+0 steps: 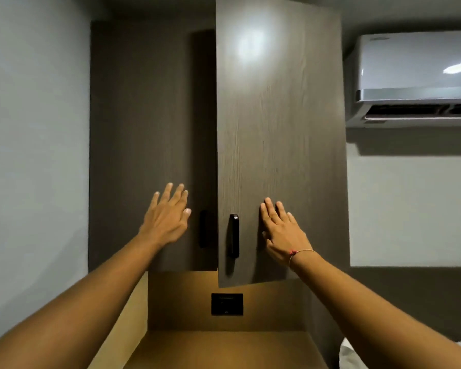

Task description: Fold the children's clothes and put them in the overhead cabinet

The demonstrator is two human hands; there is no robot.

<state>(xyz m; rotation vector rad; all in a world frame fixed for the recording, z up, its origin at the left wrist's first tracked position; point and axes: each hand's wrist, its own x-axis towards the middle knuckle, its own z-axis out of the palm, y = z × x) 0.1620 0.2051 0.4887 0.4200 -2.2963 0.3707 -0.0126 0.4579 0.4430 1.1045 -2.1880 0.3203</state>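
The dark wood overhead cabinet has two doors. Its left door [144, 129] looks flush and shut, with a black handle [203, 229] at its right edge. The right door [277, 129] stands slightly ajar, its lower edge swung out toward me, and it carries a black handle [234, 235]. My left hand [168, 217] is flat with fingers spread against the left door. My right hand [281, 230] presses flat on the right door, just right of its handle. Both hands hold nothing. No clothes are in view, and the cabinet's inside is hidden.
Below the cabinet is a light wood niche with a black wall socket [226, 304] on its back panel. A white air conditioner [415, 75] hangs on the wall at the upper right. A bit of white fabric [349, 355] shows at the bottom right.
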